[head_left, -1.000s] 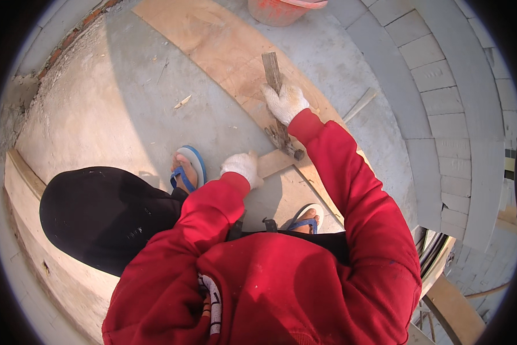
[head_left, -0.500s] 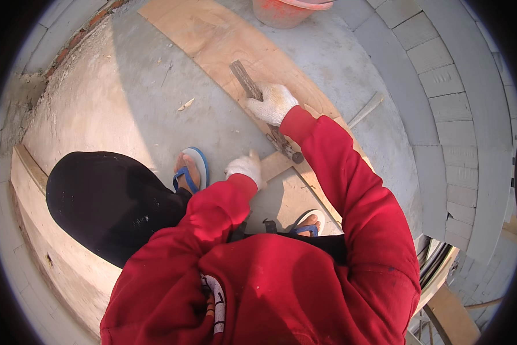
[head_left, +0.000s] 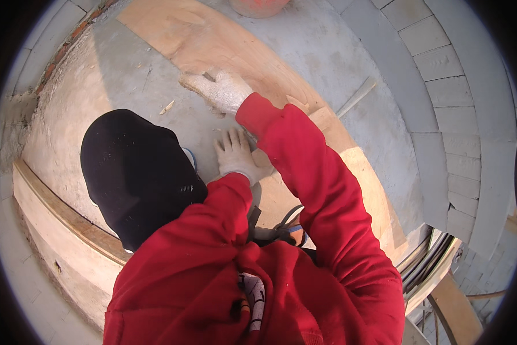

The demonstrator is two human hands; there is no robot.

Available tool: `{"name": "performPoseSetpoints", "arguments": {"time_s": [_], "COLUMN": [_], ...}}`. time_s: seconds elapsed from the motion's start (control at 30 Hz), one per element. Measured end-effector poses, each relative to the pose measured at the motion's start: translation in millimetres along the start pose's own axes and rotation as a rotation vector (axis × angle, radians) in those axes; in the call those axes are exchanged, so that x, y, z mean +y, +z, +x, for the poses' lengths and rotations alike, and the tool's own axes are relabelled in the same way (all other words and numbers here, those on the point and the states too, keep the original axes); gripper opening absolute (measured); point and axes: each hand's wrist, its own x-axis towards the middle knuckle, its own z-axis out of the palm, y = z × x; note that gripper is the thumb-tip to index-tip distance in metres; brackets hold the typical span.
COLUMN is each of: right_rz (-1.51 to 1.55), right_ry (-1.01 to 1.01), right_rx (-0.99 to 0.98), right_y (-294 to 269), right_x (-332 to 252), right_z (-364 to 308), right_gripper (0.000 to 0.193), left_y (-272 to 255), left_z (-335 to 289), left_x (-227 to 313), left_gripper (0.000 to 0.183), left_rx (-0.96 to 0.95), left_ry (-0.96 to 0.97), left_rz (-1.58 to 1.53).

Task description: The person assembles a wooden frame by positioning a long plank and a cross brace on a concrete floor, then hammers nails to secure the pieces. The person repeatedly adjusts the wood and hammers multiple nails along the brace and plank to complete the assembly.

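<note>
Grey floor (head_left: 322, 54) lies under everything, with sun on one part and shade on the rest, and a wall of pale blocks (head_left: 442, 75) bends round the right side. One long tan plank (head_left: 230, 49) lies slanting across the floor. Two hands are at work, each in a whitish glove. The right hand (head_left: 220, 92) is up over the near edge of the plank, with its fingers bent in and kept close together. One small brown end of a wooden handle (head_left: 210, 76) pokes out between the thumb and the fingers, so the handle is in that hand; the rest of it is hard to see. The left hand (head_left: 237, 155) is lower down, flat, back side up, with four fingers spread apart and pointing away from the body over the floor. Its thumb side is right by one small flat piece of tan wood (head_left: 262, 158), but I cannot tell how hard it presses. Both red sleeves (head_left: 333, 172) reach down to the gloves. One black knee (head_left: 135, 167) sticks up on the left, and a bit of one sandal (head_left: 189, 158) peeps out beside it. Past the plank lie one pale thin stick (head_left: 357, 98) and part of one reddish bucket (head_left: 260, 6) at the top. One bigger wood chip (head_left: 167, 107) sits on the floor between the knee and the plank.
</note>
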Motion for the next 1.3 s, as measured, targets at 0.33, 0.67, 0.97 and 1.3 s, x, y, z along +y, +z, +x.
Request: {"name": "performPoseSetpoints", "arguments": {"time_s": [0.33, 0.67, 0.97, 1.3], "right_rz": [0.131, 0.125, -0.102, 0.016], "right_ry": [-0.895, -1.033, -0.876, -0.25], "right_rx": [0.081, 0.036, 0.044, 0.359], "right_y": [-34, -45, -39, -84], "right_x": [112, 135, 117, 21], "right_z": [-235, -257, -240, -341], "right_gripper": [0.015, 0.011, 0.011, 0.03], "left_y": [26, 3, 1, -161], "left_z": [10, -14, 34, 100], "left_x": [2, 3, -41, -37], "left_gripper": [0.114, 0.099, 0.028, 0.028], "left_rx": [0.144, 0.247, 0.234, 0.679], "left_ry": [-0.011, 0.035, 0.442, 0.295], "left_rz": [-0.071, -0.401, -0.089, -0.261]}}
